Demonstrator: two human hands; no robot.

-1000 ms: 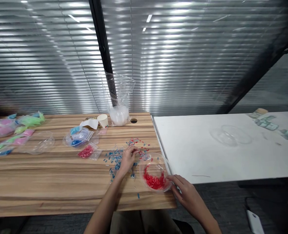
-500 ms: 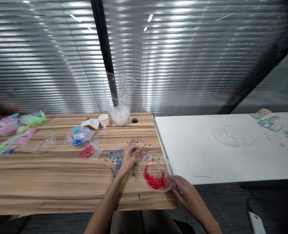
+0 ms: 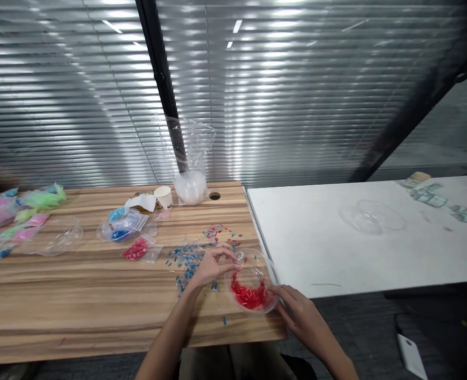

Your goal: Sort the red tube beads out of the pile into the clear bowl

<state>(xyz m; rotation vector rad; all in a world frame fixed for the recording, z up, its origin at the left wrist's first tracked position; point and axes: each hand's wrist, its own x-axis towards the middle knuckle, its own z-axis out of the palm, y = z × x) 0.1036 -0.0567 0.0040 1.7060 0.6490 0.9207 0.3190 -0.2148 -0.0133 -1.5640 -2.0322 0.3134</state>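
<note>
A clear round plastic bowl [image 3: 272,264] stands at the right end of the wooden table, with a heap of small red tube pieces [image 3: 251,296] inside. My right hand [image 3: 301,321] grips its lower right rim between thumb and fingers. At the bowl's upper left rim is my left hand [image 3: 212,266], thumb and fingertips pinched together; whatever they hold is too small to make out. Loose blue tube pieces [image 3: 189,256] lie scattered under and left of that hand. Mixed red and blue pieces [image 3: 220,231] are spread just beyond it.
Left of the scatter lie a bag of red pieces [image 3: 137,248] and a clear bowl with blue packets [image 3: 102,232]. A paper cup [image 3: 164,197] and a bagged white container [image 3: 190,187] stand behind. Colourful bags [image 3: 43,197] fill the far left. A white table [image 3: 304,237] adjoins on the right.
My left hand has moved right and toward me, from the scattered pieces to the bowl's rim. My right hand stays on the bowl. The view has shifted slightly.
</note>
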